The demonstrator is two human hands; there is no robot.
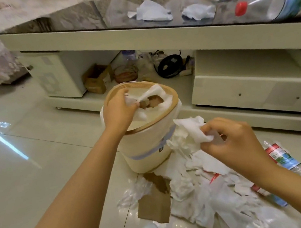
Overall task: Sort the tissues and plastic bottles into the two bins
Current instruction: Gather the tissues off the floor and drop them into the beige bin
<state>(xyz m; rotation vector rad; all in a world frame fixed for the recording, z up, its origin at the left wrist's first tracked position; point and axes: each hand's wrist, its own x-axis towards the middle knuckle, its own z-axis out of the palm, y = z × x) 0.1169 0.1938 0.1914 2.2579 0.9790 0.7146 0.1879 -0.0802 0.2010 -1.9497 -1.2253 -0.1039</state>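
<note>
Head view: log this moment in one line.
left hand: holds white tissue over cream bin | right hand: grips crumpled tissue

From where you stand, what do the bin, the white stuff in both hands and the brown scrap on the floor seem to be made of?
Bin: probably smooth cream plastic with a tan rim, judging by its even sheen.
White stuff: soft tissue paper, matte and crumpled, in the left hand and the right hand.
Brown scrap: looks like torn cardboard or kraft paper, dull with ragged edges.
</note>
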